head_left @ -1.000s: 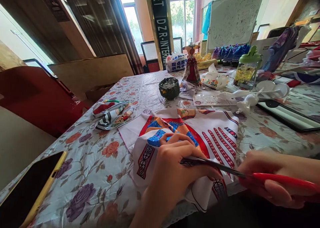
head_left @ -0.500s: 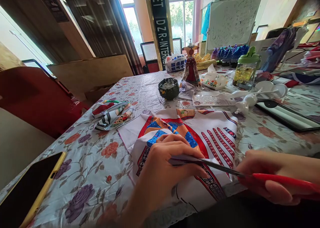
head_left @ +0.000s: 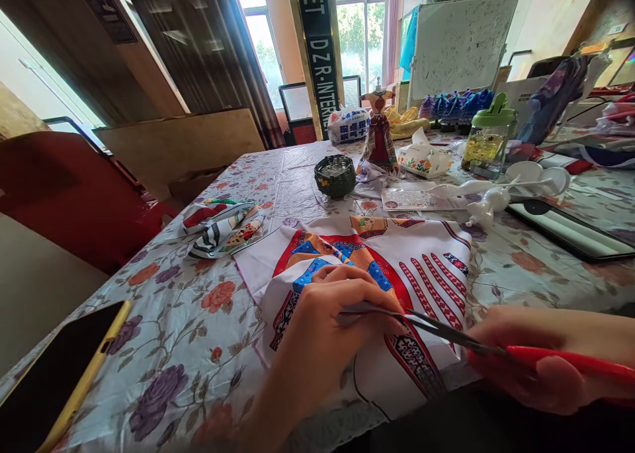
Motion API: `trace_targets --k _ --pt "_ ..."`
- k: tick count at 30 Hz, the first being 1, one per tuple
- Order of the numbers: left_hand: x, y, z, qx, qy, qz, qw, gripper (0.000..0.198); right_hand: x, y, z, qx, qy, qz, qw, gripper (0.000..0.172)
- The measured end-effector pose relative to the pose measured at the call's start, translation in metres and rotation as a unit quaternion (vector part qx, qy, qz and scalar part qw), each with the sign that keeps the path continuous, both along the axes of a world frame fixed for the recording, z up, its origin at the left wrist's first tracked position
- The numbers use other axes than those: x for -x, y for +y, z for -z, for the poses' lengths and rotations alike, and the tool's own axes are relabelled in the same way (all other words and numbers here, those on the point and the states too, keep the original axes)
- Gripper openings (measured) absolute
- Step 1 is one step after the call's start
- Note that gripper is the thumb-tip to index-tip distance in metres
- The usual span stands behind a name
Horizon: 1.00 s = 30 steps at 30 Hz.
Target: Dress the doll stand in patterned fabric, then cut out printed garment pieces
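Note:
A white fabric piece (head_left: 342,367) printed with red, blue and orange patterns lies partly bunched on the table in front of me. My left hand (head_left: 342,321) pinches a fold of it between thumb and fingers. From the right, my right hand (head_left: 536,360) grips the red handles of a pair of scissors (head_left: 441,330). The blades point left, and their tips are at the fabric beside my left fingertips. Exactly where the tips meet the cloth is hard to make out.
A yellow-cased phone (head_left: 74,373) lies at the left edge, another phone (head_left: 575,228) at the right. Beyond the fabric stand a dark woven basket (head_left: 335,176), a small dressed doll form (head_left: 380,135) and a green-lidded jar (head_left: 489,139). A patterned cloth bundle (head_left: 223,228) sits left.
The scissor blades have shifted slightly right, and my left thumb has drawn in under the fingers. The fabric has barely moved.

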State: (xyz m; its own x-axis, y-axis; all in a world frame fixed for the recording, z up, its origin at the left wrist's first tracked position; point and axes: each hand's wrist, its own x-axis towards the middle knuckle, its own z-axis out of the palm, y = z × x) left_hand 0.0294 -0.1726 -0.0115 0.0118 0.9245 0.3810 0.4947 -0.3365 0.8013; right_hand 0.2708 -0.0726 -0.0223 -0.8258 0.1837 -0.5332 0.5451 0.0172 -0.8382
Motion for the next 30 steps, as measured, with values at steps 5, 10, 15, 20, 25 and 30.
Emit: trace_targets --k 5,10,15,20,25,30 --pt "-0.001 0.0 -0.003 -0.002 0.007 0.013 1.0 0.007 -0.009 0.001 0.008 0.036 -0.018 0.034 0.999 0.041" --pt "-0.004 0.0 -0.003 -0.012 0.039 0.016 0.999 0.006 -0.012 0.005 0.015 0.034 0.0 0.009 0.999 0.049" --pt "-0.004 -0.003 0.0 -0.019 0.077 0.026 0.996 0.004 -0.014 0.006 0.016 0.032 -0.022 0.017 0.999 0.051" --pt "-0.004 -0.002 0.001 -0.025 0.078 0.039 0.996 0.004 -0.015 0.006 0.017 0.01 -0.03 0.006 0.999 0.052" --pt "-0.006 0.0 0.003 -0.021 0.08 0.046 0.996 0.003 -0.017 0.007 0.019 -0.003 -0.03 0.009 1.0 0.045" --pt "-0.008 -0.001 0.003 -0.015 0.087 0.045 0.995 0.002 -0.015 0.005 0.018 -0.001 -0.028 0.01 1.0 0.051"
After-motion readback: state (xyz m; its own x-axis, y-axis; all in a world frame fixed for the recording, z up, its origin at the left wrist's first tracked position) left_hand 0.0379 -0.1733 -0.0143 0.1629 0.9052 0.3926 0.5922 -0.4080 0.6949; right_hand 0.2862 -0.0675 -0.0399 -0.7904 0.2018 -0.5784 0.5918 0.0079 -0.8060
